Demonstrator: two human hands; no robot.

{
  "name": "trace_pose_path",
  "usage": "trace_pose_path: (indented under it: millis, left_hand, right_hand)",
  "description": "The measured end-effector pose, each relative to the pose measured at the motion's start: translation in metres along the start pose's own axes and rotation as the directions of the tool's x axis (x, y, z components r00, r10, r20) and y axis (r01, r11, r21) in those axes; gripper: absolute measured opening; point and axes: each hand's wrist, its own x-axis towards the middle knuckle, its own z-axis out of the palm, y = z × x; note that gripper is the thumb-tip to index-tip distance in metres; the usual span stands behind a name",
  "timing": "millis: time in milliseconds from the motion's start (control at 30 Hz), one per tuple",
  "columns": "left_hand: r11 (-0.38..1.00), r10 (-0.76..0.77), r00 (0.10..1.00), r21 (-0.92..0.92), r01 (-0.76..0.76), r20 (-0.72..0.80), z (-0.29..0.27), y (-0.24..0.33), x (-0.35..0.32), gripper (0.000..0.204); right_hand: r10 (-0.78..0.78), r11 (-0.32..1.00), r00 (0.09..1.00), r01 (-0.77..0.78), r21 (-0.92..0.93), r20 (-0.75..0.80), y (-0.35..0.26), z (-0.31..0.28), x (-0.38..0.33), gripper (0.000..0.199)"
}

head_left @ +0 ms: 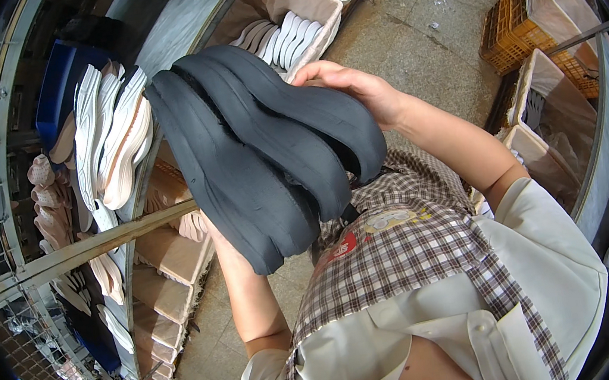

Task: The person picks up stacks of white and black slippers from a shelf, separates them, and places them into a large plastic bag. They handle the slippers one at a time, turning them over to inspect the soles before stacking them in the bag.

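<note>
A stack of three dark grey shoe soles [270, 149] is held up in front of my chest, fanned out and slanting from upper left to lower right. My right hand [356, 86] grips the stack's upper right edge, fingers curled over the top sole. My left hand [213, 234] supports the stack from underneath and is almost wholly hidden behind the soles; only the wrist and forearm show below them. I wear a checked apron [402, 254] over a pale shirt.
A rack at the left holds white soles [114, 136] standing on edge and tan ones [169, 258] on lower shelves. Cardboard boxes of white soles [285, 19] sit at the top. Orange plastic crates [519, 30] and lined boxes [551, 109] stand on the right, on a concrete floor.
</note>
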Motion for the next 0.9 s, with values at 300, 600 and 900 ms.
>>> trace_pose_path:
  millis: [300,600,900]
  left_hand:
    - [0.994,0.102,0.994,-0.033,-0.103,-0.024,0.007,-0.004,-0.006,0.062]
    - [0.992,0.119,0.993,-0.028,-0.119,-0.021,0.015,-0.006,-0.003,0.062]
    - [0.992,0.115,0.993,-0.045,-0.115,-0.006,0.019,-0.007,0.004,0.062]
  right_hand:
    - [0.092,0.994,0.996,-0.092,0.058,0.005,0.004,-0.002,0.002,0.046]
    - [0.1,0.989,0.993,-0.092,0.116,-0.065,0.013,0.007,0.0,0.04]
    - [0.061,0.899,0.998,-0.067,0.432,0.028,0.018,-0.001,0.004,0.036]
